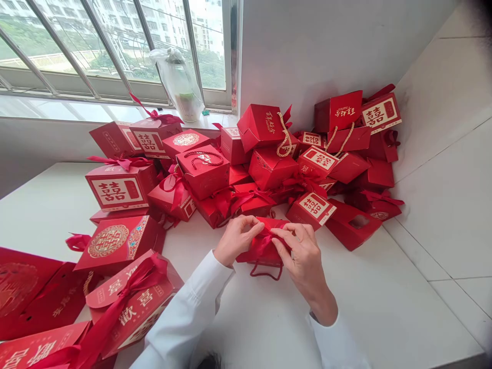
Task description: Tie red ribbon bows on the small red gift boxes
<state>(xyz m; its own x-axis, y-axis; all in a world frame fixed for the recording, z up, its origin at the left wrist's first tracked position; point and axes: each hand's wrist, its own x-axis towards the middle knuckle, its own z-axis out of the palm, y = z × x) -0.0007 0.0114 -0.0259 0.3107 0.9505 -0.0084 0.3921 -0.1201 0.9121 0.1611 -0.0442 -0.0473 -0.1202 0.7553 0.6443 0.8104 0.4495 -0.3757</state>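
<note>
A small red gift box (258, 250) with a red ribbon on top and a cord loop hanging off its near side stands on the white table (384, 302) in front of me. My left hand (235, 239) pinches the ribbon at the box's top from the left. From the right, my right hand (302, 256) pinches the same ribbon, fingertips almost touching those of the left. Both arms wear white sleeves.
A big heap of red gift boxes (269, 164) with gold characters, ribbons and rope handles fills the far side against the wall. More red boxes (130, 302) lie at the near left. A clear plastic bag (179, 82) stands on the windowsill. White tiled wall at right.
</note>
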